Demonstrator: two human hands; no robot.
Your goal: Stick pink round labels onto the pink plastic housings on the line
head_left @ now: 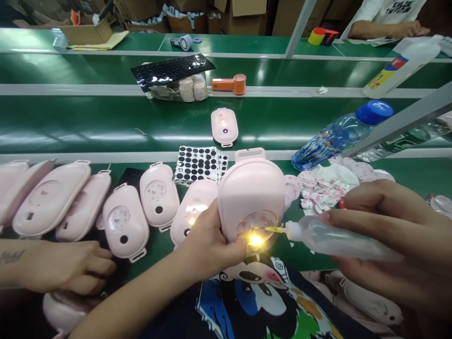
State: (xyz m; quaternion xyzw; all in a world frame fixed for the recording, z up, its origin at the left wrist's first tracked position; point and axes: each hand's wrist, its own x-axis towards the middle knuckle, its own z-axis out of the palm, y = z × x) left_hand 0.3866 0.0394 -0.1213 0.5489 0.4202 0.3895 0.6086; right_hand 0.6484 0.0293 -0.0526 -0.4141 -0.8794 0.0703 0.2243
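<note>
My left hand (212,245) is closed around a pale pink rounded plastic casing (251,188) with a slotted tab at its top. A bright yellow light glows by the round window in its lower part. My right hand (395,221) grips a translucent squeeze bottle (342,239) lying sideways in its fingers. The bottle's thin yellow tip (274,229) meets the window's edge or hovers just over it; I cannot tell which. Left of the held casing, another lit pink casing (199,195) is partly hidden behind my left hand.
A co-worker's hand (81,266) is at the left near several pink casings (126,226). Round printed stickers (321,188) lie in a pile at right, by a blue-capped bottle (328,139). A sheet of black dots (196,162) and a single casing (224,126) are ahead.
</note>
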